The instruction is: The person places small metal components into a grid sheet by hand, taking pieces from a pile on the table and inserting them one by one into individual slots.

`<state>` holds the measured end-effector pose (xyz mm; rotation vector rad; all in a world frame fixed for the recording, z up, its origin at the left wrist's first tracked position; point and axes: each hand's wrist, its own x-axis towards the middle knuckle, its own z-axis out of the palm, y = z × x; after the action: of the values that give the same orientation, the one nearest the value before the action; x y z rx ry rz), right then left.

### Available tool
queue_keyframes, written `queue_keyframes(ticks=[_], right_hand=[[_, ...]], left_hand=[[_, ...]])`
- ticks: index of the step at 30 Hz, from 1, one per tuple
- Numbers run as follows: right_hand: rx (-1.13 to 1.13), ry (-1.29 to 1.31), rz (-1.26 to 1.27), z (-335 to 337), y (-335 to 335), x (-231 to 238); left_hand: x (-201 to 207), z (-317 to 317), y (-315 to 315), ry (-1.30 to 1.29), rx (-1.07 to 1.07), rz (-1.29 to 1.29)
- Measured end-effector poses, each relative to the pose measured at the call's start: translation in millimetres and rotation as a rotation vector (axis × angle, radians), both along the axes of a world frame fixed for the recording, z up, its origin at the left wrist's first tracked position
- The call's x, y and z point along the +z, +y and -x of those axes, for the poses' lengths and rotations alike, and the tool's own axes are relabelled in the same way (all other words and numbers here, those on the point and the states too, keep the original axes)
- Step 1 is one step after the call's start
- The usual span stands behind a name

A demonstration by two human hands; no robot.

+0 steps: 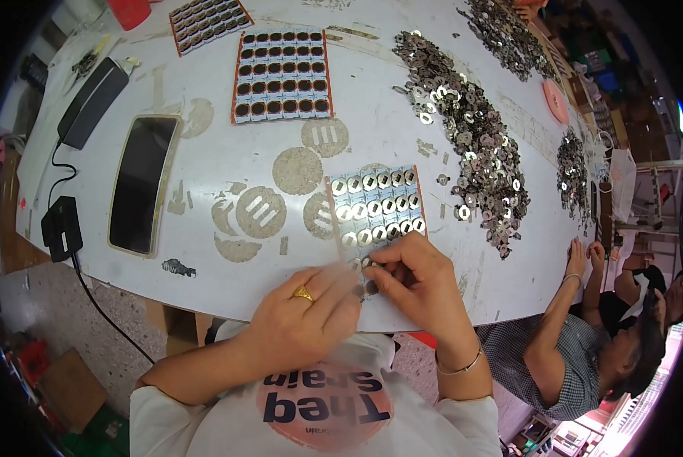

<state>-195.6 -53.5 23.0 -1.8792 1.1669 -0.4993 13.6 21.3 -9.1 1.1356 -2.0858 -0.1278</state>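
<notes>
An orange-edged, pale blue panel lies near the table's front edge, its upper rows set with shiny round metal pieces that have dark diamond-shaped centres. Over the panel's lower end, my right hand pinches thumb and forefinger together at a spot in the row nearest me. What sits between those fingertips is too small to make out. Beside it, my left hand, with a gold ring, reaches toward the panel's lower left corner. Motion smears its fingers, which partly cover the lower rows. Dark round spots show between the hands.
Loose metal pieces form a long heap right of the panel, with more piles beyond. Other panels with dark discs lie farther off. A phone, a black device and a cabled box are left. A co-worker sits right.
</notes>
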Motion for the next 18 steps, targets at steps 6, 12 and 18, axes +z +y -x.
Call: queue_keyframes(ticks=[6,12,18], right_hand=[[0.068,0.059,0.120,-5,-3,6],[0.117,-0.329,-0.047,-10,9,29],[-0.072,-0.361,-0.264,11,-3,16]], left_hand=[[7,-8,-3,0.273,0.033,-0.254],[25,-16,-6,0.601,-0.033,-0.582],[21,-12,-9,0.123,-0.051,-0.346]])
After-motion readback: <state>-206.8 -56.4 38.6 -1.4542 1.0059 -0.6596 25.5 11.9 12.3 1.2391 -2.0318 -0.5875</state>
